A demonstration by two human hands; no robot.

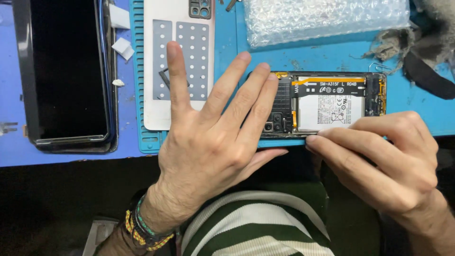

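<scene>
An opened smartphone [332,102] lies on its face at the near edge of a blue mat, its white battery, black board cover and orange flex cable exposed. My left hand [213,137] rests flat with fingers spread; the middle and ring fingertips lie over the phone's left end, and the thumb runs along its near edge. My right hand [384,161] pinches the phone's near edge at the battery with curled fingers. Whether a small tool sits in those fingers is hidden.
The phone's removed back cover [177,61], inner side up with grey adhesive pads, lies on the teal mat [137,95]. A black screen panel [66,71] sits at left. Bubble wrap [322,19] and a grey rag [426,38] lie behind. Table edge runs near me.
</scene>
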